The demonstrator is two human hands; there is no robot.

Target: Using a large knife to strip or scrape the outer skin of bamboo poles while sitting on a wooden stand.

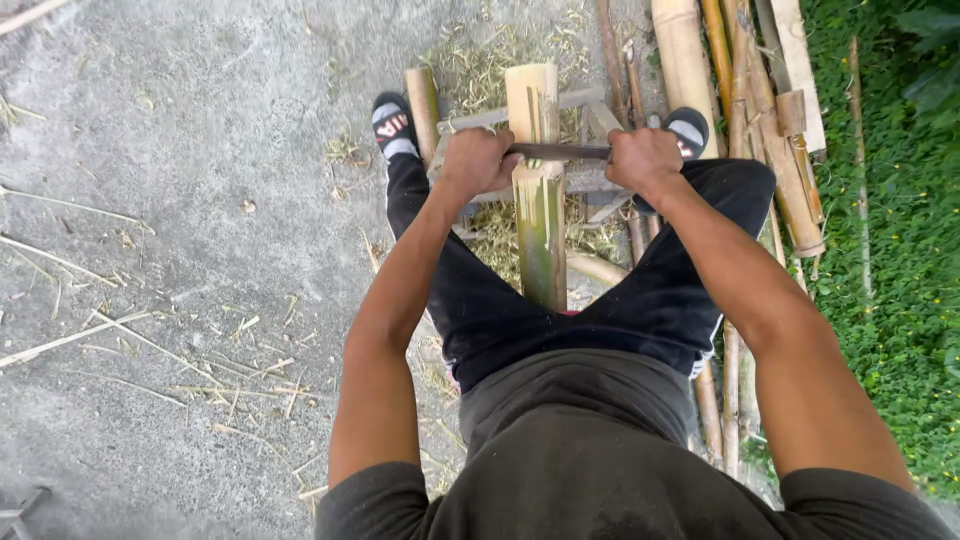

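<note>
Got my left hand and right hand both clamped tight on the ends of a dark, narrow metal blade, laid flat across a thick green-and-tan bamboo pole that runs out between my knees. The pole sits on a grey wooden frame, with more cut bamboo stalks piled just right of it by the grass.

A dark grey short-sleeved shirt is worn with black trousers bearing a white side stripe. Black slide sandals with white straps are seen on the feet; the forearms are left bare.
</note>
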